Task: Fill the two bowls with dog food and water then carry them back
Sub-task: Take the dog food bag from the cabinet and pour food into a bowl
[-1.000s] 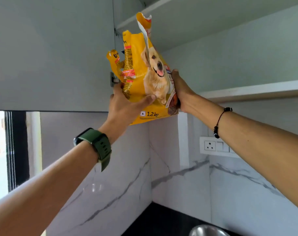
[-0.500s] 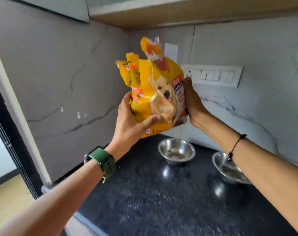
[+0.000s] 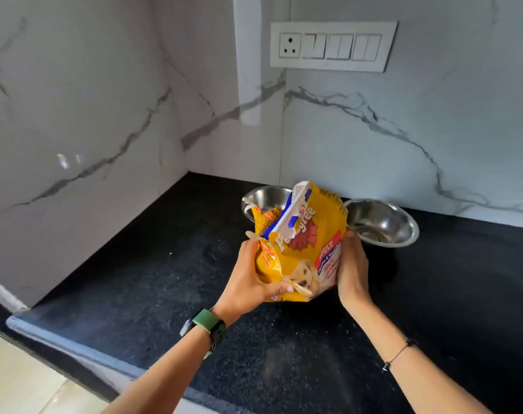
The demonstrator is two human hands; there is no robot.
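**Two-Hand Grip on the Feed Bag, Bowls Behind**

Both hands clamp the dog food bag [image 3: 299, 246] from opposite sides: the left hand [image 3: 251, 279] wraps its lower left edge with the thumb across the front, and the right hand [image 3: 351, 270] presses flat against the right side, fingers extended. The bag is held above the black counter [image 3: 134, 279], its long axis tilted up and away, with the torn mouth toward the wall. Directly beyond the mouth stands the left bowl [image 3: 263, 198], partly hidden; the right bowl [image 3: 382, 225] sits just beside the right hand. Both appear empty. Pouring likely requires tipping the mouth forward. Legible print: "ADULT" on a red band; the brand lettering is creased and only partly readable.
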